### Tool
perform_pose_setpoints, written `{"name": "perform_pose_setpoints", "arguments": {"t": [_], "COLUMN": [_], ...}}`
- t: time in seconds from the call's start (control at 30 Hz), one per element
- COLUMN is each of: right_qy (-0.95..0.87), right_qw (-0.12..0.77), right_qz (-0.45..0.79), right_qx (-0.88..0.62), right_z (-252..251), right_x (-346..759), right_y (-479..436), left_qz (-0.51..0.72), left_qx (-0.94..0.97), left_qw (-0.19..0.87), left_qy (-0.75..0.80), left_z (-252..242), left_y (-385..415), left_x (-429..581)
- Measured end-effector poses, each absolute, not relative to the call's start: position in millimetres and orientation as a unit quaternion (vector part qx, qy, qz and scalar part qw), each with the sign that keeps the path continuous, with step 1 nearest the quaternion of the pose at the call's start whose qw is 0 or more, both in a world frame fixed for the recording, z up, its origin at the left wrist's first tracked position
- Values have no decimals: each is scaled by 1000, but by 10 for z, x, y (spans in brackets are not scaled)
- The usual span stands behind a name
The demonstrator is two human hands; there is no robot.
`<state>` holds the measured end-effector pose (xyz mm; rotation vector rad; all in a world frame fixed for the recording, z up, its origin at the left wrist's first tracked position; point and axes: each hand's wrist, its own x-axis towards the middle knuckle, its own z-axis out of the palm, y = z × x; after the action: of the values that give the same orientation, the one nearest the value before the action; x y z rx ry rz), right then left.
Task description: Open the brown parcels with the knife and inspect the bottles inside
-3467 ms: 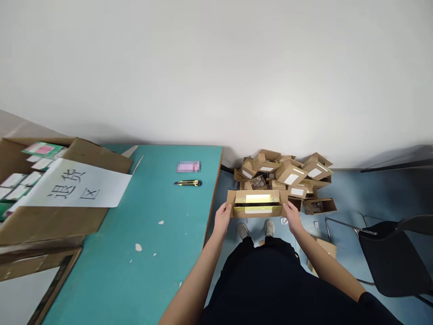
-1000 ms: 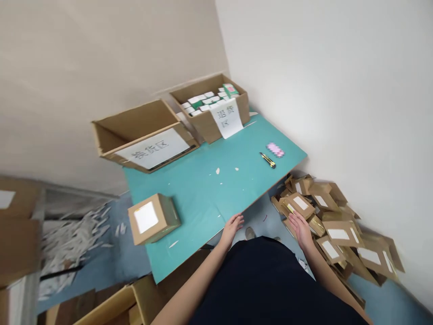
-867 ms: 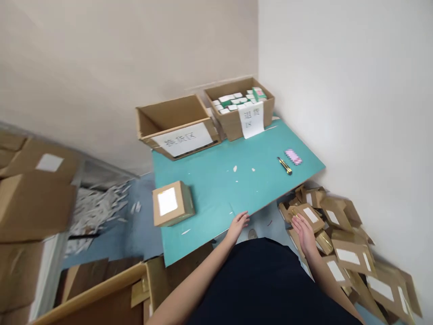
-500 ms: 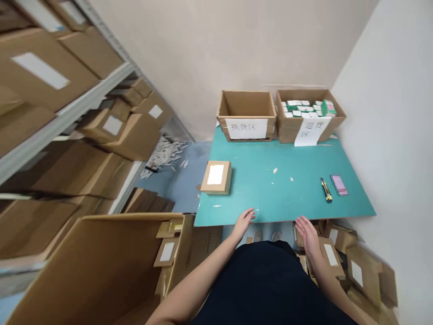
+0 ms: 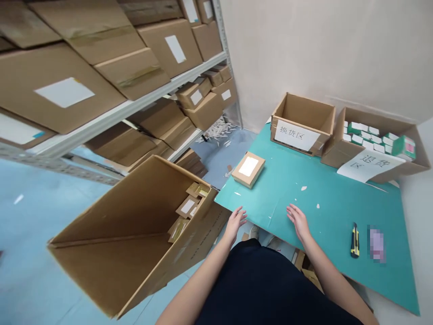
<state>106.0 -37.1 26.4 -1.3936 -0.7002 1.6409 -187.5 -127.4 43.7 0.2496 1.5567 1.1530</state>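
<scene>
The left hand (image 5: 235, 224) and right hand (image 5: 298, 221) lie open, apart, apparently empty; one cardboard box (image 5: 248, 169) sits on the teal table (image 5: 324, 216).

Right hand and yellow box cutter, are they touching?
Apart. The head view shows bare teal tabletop between the right hand and the box cutter.

Seen from above, a dark, nearly black top (image 5: 267, 289) fills the bottom of the view, its fabric plain and matte, with a smooth rounded edge against the scene beyond. The left forearm (image 5: 196, 289) and right forearm (image 5: 333, 275) are bare and slim, as are the left hand (image 5: 234, 224) and right hand (image 5: 298, 222), with five uncovered fingers each. Just past the top's edge, a pale grey sneaker (image 5: 254, 233) shows only its toe.
</scene>
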Motion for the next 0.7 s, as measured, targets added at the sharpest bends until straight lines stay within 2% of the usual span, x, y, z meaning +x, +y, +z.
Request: {"name": "perform_pose_setpoints", "arguments": {"t": [0.37,0.7], "right_qy": [-374,-480], "right_qw": [387,346], "right_qz": [626,568], "right_qx": [-564,-571], "right_z": [264,232], "right_x": [207,-544], "right_y": [954,2036], "left_qz": [538,543], "left_qx": [56,8], "left_qw": [523,553], "left_qy": [659,633], "left_z": [233,-61], "left_y": [-902,-300], "left_x": [-2376,-2707]}}
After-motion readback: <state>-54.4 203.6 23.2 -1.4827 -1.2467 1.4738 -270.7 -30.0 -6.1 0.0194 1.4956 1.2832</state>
